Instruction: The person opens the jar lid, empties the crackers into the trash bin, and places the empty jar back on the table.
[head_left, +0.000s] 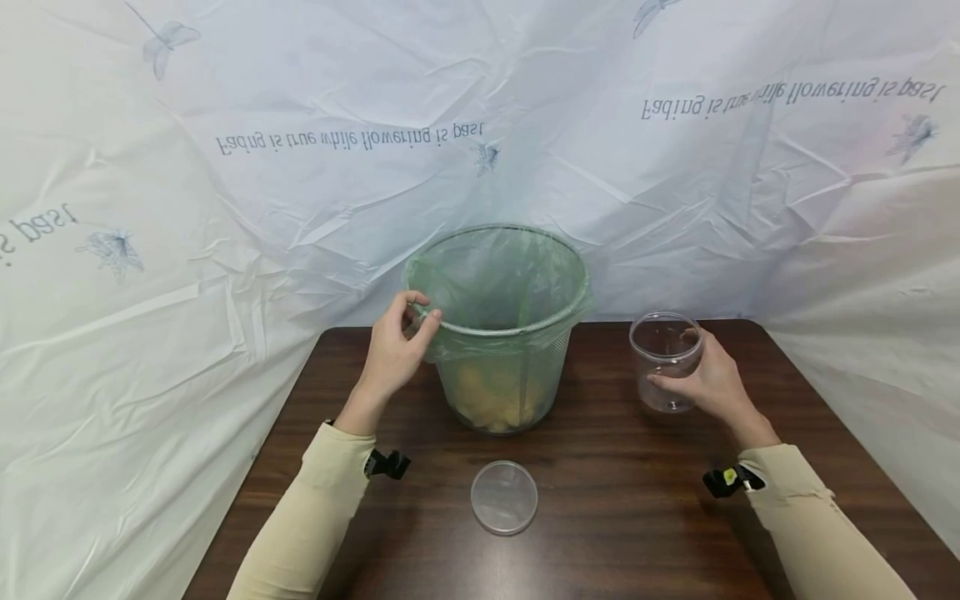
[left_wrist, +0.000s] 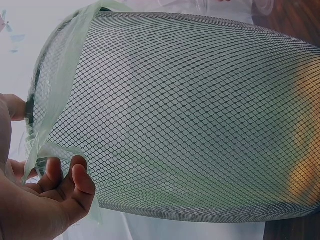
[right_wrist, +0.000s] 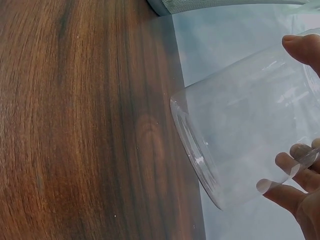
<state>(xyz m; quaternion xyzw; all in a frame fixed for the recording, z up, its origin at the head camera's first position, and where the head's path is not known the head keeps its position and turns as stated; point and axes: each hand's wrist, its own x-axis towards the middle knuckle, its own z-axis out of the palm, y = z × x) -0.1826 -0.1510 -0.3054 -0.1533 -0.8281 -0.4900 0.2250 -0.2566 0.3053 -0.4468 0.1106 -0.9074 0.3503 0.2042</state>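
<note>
A mesh wastebasket [head_left: 551, 371] stands on the table, lined with a thin green garbage bag [head_left: 517, 343] folded over its rim. Orange-yellow stuff shows low inside, its kind unclear through the mesh. My left hand [head_left: 396, 343] grips the bag at the basket's left rim, with its fingers curled under the edge in the left wrist view. To the right, my right hand [head_left: 718, 379] holds a clear, lidless plastic jar [right_wrist: 240, 115] between thumb and fingers. The jar's mouth faces up and nothing shows inside it; whether its base touches the table I cannot tell.
A round clear lid [head_left: 504, 497] lies flat on the brown wooden table [head_left: 615, 533], in front of the basket. White printed sheeting [head_left: 337, 200] hangs behind and on both sides, close to the table's back edge.
</note>
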